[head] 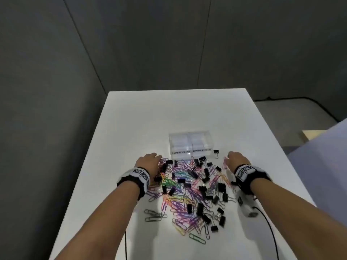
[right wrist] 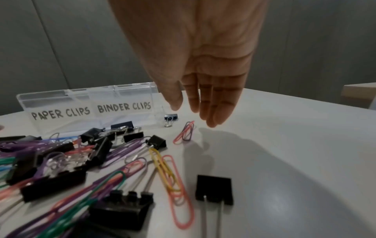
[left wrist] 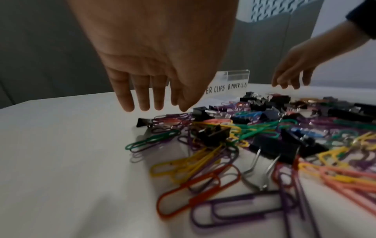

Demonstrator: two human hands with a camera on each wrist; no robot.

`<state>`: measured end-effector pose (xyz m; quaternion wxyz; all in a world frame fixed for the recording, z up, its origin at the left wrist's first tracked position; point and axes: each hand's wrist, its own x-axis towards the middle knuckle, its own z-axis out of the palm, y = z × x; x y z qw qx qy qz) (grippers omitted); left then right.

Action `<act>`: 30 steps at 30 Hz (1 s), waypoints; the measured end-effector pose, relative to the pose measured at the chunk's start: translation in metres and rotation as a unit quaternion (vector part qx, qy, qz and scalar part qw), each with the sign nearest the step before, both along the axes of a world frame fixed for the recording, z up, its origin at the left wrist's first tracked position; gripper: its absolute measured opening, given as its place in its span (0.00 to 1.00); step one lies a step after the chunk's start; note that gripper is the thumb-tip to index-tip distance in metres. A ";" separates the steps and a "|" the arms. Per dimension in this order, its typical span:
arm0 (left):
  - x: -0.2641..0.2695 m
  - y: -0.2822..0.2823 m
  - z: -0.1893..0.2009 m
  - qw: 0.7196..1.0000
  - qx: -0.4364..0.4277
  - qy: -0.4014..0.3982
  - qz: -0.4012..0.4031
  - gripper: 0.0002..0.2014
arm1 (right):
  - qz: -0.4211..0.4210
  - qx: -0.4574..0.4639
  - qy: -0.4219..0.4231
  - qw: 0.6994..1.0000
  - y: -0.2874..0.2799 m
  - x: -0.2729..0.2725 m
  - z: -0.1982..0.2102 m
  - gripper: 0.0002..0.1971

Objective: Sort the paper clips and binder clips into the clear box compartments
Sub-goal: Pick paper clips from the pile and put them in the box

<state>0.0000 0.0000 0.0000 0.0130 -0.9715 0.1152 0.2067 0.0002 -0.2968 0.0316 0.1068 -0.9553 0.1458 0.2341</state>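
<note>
A mixed pile of coloured paper clips (head: 180,186) and black binder clips (head: 202,189) lies on the white table (head: 131,119). Behind the pile stands the clear box (head: 190,145), labelled PAPER CLIPS (right wrist: 61,113) on the left and BINDER CLIPS (right wrist: 124,107) on the right. My left hand (head: 150,163) hovers at the pile's left edge, fingers (left wrist: 142,95) straight, holding nothing. My right hand (head: 234,159) hovers at the pile's right edge, fingers (right wrist: 213,103) straight and empty, above a pink paper clip (right wrist: 184,132).
One small binder clip (head: 216,153) lies apart, right of the box. Several grey paper clips (head: 155,215) sit at the pile's near left. Black cables (head: 270,228) run from the wrist cameras over the table's near edge. Grey walls surround the table.
</note>
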 end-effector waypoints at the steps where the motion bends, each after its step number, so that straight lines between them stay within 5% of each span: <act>1: 0.002 -0.001 0.000 1.000 0.013 0.003 -0.002 0.24 | -0.013 0.010 -0.001 1.000 0.000 0.003 -0.001 0.13; 9: 0.016 -0.007 -0.011 0.999 0.021 -0.017 -0.022 0.17 | -0.092 0.019 -0.002 0.996 0.009 0.015 -0.021 0.18; 21: 0.016 -0.020 -0.011 0.998 -0.022 0.037 0.035 0.14 | 0.036 0.003 -0.041 0.998 0.020 -0.001 -0.031 0.08; 27: 0.011 -0.016 -0.005 0.992 -0.087 0.069 0.065 0.13 | 0.050 0.097 -0.046 0.993 0.009 -0.010 -0.020 0.02; 30: 0.007 -0.016 0.002 0.992 -0.093 0.072 0.045 0.15 | 0.053 0.128 -0.046 0.989 0.007 -0.013 -0.020 0.14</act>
